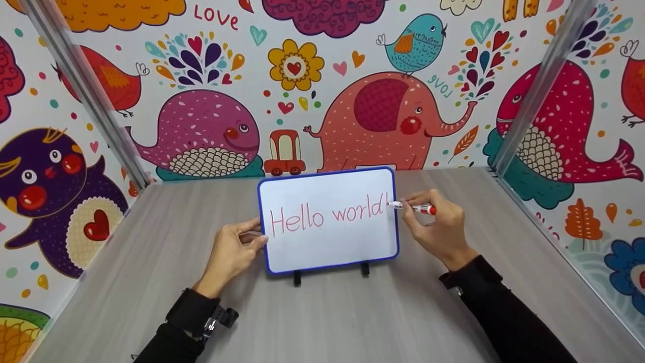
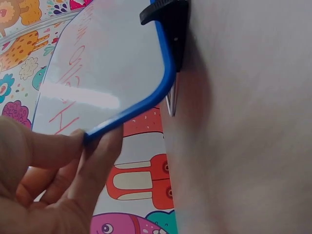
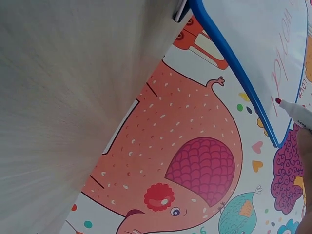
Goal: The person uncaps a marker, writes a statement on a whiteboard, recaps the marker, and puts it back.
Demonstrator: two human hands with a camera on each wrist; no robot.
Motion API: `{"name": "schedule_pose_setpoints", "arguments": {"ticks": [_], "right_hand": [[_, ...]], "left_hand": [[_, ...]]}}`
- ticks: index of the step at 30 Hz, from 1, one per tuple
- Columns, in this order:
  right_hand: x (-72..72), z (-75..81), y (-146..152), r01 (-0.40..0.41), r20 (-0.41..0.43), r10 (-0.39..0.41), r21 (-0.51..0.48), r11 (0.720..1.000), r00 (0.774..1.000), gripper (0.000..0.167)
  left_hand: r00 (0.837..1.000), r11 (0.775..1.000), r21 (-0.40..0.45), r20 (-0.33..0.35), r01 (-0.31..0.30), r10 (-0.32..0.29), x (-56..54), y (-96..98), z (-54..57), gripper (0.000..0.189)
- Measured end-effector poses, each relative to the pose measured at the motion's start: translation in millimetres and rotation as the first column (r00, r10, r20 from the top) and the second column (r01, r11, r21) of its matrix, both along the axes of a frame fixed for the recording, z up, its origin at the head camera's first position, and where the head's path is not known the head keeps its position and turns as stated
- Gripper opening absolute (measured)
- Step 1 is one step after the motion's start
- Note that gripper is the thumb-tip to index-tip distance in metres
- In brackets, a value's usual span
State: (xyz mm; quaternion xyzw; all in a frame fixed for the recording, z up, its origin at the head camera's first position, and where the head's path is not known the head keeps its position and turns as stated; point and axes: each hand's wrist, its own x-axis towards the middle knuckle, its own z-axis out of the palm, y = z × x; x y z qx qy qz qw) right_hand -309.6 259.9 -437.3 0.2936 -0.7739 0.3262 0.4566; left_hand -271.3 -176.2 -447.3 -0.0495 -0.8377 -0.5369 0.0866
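A small whiteboard (image 1: 332,252) with a blue frame stands tilted back on a black stand (image 1: 297,278). Red handwriting across it reads "Hello world", followed by an upright stroke. My left hand (image 1: 232,252) pinches the board's left edge, with the thumb at the front and fingers behind, as the left wrist view shows at the blue frame (image 2: 129,113). Between the thumb and fingers of my right hand (image 1: 443,229) is a white marker (image 1: 422,208) with a red end. In the right wrist view, the red tip of the marker (image 3: 296,112) is right by that last stroke.
Under the stand lies a grey wood-grain tabletop (image 1: 322,322). Printed panels with cartoon animals (image 1: 375,121) wall the back and both sides. Metal posts rise at the back left corner (image 1: 95,101) and back right corner (image 1: 544,91).
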Motion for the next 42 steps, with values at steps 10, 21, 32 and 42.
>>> {"name": "schedule_pose_setpoints", "arguments": {"ticks": [10,21,32,42], "right_hand": [[1.1,4.1,4.6,-0.026,-0.009,0.026,-0.039,0.999,1.000,0.022],[-2.3,-4.1,5.3,-0.035,0.000,0.035,0.007,0.999,0.999,0.024],[-2.7,-4.3,1.8,-0.031,0.000,0.031,0.034,0.999,1.000,0.026],[-2.7,-4.4,1.8,-0.018,-0.002,0.018,0.051,0.999,1.000,0.025]], "left_hand": [[1.000,1.000,-0.002,0.000,-0.004,0.004,0.3,0.1,0.2,0.048],[1.000,1.000,-0.008,0.005,-0.006,0.006,-0.9,1.1,1.0,0.048],[1.000,1.000,0.002,-0.008,-0.004,0.004,-0.3,0.1,-0.9,0.046],[1.000,1.000,-0.001,-0.013,0.003,-0.003,-0.1,-1.2,-1.5,0.046]]}}
